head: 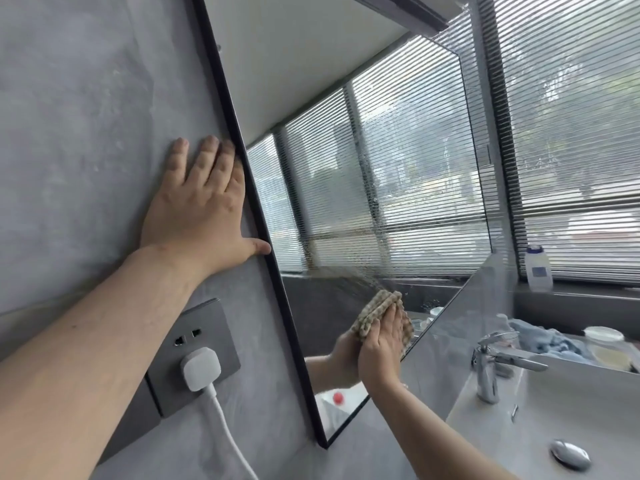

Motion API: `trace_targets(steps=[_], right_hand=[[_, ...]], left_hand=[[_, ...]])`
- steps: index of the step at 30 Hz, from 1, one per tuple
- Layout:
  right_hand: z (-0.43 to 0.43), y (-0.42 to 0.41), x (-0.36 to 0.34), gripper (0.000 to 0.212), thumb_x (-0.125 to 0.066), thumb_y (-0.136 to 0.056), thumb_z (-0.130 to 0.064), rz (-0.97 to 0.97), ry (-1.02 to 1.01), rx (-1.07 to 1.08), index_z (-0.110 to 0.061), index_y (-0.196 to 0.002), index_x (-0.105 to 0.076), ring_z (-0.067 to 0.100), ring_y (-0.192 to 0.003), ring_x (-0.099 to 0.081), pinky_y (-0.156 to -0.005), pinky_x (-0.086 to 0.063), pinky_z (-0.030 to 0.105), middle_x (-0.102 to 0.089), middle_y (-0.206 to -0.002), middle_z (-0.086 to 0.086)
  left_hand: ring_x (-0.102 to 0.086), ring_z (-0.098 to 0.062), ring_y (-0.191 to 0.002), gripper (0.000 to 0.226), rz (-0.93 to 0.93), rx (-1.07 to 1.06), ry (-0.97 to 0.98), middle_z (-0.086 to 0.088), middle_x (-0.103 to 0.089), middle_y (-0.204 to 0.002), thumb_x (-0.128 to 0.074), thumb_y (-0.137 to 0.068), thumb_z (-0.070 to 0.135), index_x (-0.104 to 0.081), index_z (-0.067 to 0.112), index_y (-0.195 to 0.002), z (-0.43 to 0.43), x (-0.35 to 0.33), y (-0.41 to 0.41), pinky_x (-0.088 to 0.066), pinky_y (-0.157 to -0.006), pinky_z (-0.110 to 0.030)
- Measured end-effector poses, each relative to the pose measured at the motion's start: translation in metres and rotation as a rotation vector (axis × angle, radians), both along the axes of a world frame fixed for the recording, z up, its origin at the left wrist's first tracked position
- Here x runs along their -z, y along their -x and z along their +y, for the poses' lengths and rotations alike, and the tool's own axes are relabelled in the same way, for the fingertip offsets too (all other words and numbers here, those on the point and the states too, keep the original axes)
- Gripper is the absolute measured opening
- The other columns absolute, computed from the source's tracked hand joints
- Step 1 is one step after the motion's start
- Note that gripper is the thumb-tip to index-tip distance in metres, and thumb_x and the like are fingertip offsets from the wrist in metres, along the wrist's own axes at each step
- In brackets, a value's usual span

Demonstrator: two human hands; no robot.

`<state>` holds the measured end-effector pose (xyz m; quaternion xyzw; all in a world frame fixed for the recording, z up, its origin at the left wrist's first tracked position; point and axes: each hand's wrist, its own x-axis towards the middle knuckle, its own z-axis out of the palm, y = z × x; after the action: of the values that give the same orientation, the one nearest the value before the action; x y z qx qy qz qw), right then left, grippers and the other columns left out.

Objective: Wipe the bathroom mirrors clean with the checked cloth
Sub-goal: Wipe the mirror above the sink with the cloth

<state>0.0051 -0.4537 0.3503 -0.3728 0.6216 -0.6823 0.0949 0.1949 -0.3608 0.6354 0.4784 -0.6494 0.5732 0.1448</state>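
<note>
Soft checked cloth (pixel 375 311), folded, lies low on the mirror (pixel 363 202); our right hand (pixel 379 348) presses it flat-fingered. Left hand (pixel 199 202) splays beside the mirror's frame. We judge it limp: palm it broadly.

Noted: tan-and-cream checked cloth (pixel 375 315) under right hand (pixel 381 348); black mirror frame (pixel 256 209) beside left hand (pixel 197 209); mottled grey wall (pixel 86 116); white plug (pixel 200 368) on dark grey socket (pixel 207 317) below.

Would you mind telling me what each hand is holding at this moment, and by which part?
The right hand presses the folded checked cloth flat against the mirror, fingers over its lower half. The left hand holds nothing.
</note>
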Motion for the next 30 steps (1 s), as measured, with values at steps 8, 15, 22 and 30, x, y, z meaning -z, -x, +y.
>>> trace_targets(steps=[8,15,22,30], right_hand=[[0.014,0.002,-0.054,0.065,-0.018,-0.1,-0.044,-0.042,0.038,-0.081,-0.02,-0.158,0.0,0.006,-0.15,0.01,-0.113,0.02,0.02,0.004,-0.167,-0.002],[0.022,0.011,-0.116,0.073,-0.029,-0.091,-0.048,0.15,0.185,-0.18,-0.028,-0.158,-0.009,0.004,-0.15,0.003,-0.119,0.014,0.026,-0.003,-0.165,-0.01],[0.021,0.05,-0.017,0.063,-0.039,-0.099,-0.04,0.068,0.055,-0.127,-0.024,-0.157,-0.023,0.008,-0.151,-0.006,-0.123,0.001,0.03,-0.017,-0.164,-0.008],[0.017,0.048,-0.033,0.051,-0.044,-0.102,-0.019,0.073,0.054,-0.023,-0.024,-0.152,-0.037,0.014,-0.149,-0.019,-0.124,-0.01,0.034,-0.029,-0.161,-0.003]], left_hand=[[-0.003,-0.03,-0.153,0.13,-0.001,-0.001,0.0,-0.014,-0.008,-0.166,-0.024,-0.065,0.096,-0.012,0.004,-0.156,-0.002,0.0,-0.001,0.001,-0.122,-0.054],[-0.004,-0.029,-0.153,0.13,0.003,0.002,0.001,-0.013,-0.009,-0.166,-0.023,-0.064,0.096,-0.013,0.004,-0.156,-0.002,0.0,-0.001,0.001,-0.122,-0.053],[-0.002,-0.03,-0.153,0.129,-0.001,0.007,0.006,-0.014,-0.006,-0.166,-0.023,-0.067,0.095,-0.009,0.003,-0.157,-0.004,0.001,-0.002,0.002,-0.122,-0.054],[-0.003,-0.03,-0.154,0.128,-0.006,0.012,0.011,-0.014,-0.007,-0.166,-0.022,-0.067,0.095,-0.01,0.004,-0.157,-0.002,0.001,-0.002,0.0,-0.122,-0.054]])
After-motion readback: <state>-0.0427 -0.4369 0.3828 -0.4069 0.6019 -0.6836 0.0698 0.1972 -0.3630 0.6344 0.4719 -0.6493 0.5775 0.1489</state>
